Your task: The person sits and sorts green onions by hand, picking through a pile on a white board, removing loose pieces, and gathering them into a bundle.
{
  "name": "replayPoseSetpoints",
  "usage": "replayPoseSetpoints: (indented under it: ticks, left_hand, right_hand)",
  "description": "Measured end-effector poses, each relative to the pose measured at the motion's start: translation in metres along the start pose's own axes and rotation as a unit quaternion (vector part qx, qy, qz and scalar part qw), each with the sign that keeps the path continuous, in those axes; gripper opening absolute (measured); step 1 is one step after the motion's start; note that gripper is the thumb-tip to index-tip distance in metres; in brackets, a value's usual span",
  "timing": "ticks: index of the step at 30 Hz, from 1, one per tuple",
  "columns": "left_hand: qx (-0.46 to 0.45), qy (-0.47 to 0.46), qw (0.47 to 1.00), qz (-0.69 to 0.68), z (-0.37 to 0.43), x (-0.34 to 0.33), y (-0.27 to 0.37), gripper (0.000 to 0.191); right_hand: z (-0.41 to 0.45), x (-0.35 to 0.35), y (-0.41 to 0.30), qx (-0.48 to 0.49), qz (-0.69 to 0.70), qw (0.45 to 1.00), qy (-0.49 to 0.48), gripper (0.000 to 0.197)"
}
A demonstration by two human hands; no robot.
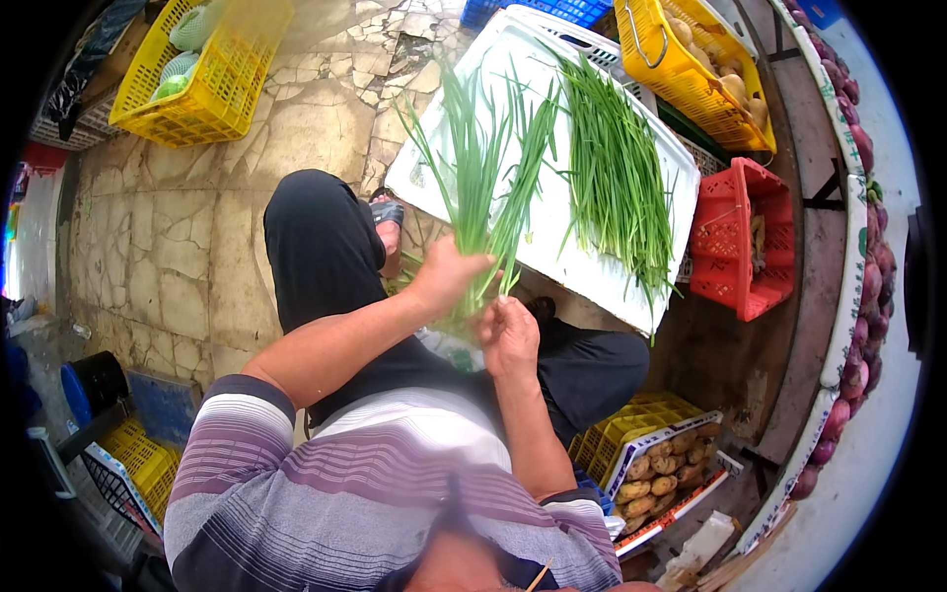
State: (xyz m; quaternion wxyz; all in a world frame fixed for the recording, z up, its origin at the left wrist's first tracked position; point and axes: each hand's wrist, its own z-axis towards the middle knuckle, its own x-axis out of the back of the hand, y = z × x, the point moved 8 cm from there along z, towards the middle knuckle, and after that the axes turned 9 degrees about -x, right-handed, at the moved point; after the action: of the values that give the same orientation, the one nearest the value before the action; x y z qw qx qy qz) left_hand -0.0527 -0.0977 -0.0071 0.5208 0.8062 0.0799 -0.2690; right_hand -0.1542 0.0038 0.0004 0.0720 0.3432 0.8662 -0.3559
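My left hand (444, 275) is closed around the lower stems of a loose bunch of Chinese chives (473, 170), whose blurred leaves fan upward over a white foam board (544, 251). Just to the right and lower, my right hand (510, 333) pinches the pale stem ends of a few chives (510, 266) between thumb and fingertips. On the board's right half lies a larger pile of chives (618, 170), leaves pointing away and cut ends towards me. Below my hands, between my legs, is some clear plastic (455, 349), partly hidden.
A yellow crate (200, 89) with net-wrapped produce stands on cracked floor tiles at the far left. Right of the board are a yellow crate of potatoes (684, 74) and a red basket (718, 237). A box of brownish tubers (658, 473) sits behind my right side; red onions (862, 355) line a shelf.
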Motion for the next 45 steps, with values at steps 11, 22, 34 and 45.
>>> replayPoseSetpoints:
  ticks: [11,22,34,45]
  left_hand:
    - [0.033,-0.023,0.999,-0.013,0.003,0.002,-0.013,0.027]
    - [0.133,-0.006,0.976,-0.174,-0.010,-0.020,-0.001,0.027]
    - [0.109,-0.023,0.985,-0.132,0.001,-0.010,-0.014,0.028]
    - [0.015,-0.020,0.994,-0.106,0.010,-0.010,0.036,0.027]
  right_hand:
    - [-0.004,-0.004,0.004,0.077,-0.145,0.986,-0.027,0.021]
    - [-0.009,-0.015,0.008,-0.007,-0.031,0.994,-0.104,0.020]
    - [-0.043,-0.011,0.024,-0.074,0.004,0.967,-0.243,0.014]
    - [-0.007,0.067,-0.012,0.205,-0.717,0.663,0.060,0.018]
